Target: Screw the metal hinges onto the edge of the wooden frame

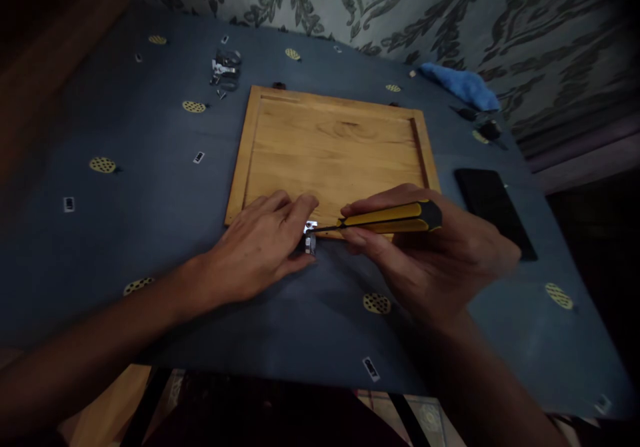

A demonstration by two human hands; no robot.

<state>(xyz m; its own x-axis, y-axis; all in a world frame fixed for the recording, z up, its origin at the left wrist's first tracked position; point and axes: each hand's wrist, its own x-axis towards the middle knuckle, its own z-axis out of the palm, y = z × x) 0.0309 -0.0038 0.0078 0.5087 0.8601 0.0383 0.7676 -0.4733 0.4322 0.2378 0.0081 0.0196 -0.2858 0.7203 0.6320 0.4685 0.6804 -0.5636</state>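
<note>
A wooden panel [333, 150] with a raised rim lies flat on the blue table [150, 187]. At its near edge sits a small metal bracket [310, 237]. My left hand [260, 250] rests on the panel's near edge, fingers curled and pressed against the bracket. My right hand [430, 254] is closed round a yellow and black screwdriver [387, 217], which lies nearly level, its tip at the bracket.
A pile of metal fittings [225, 70] lies at the far left of the table. A blue cloth [460, 84] and small dark tools [487, 129] sit at the far right. A black phone [495, 210] lies right of the panel. A patterned wall stands behind.
</note>
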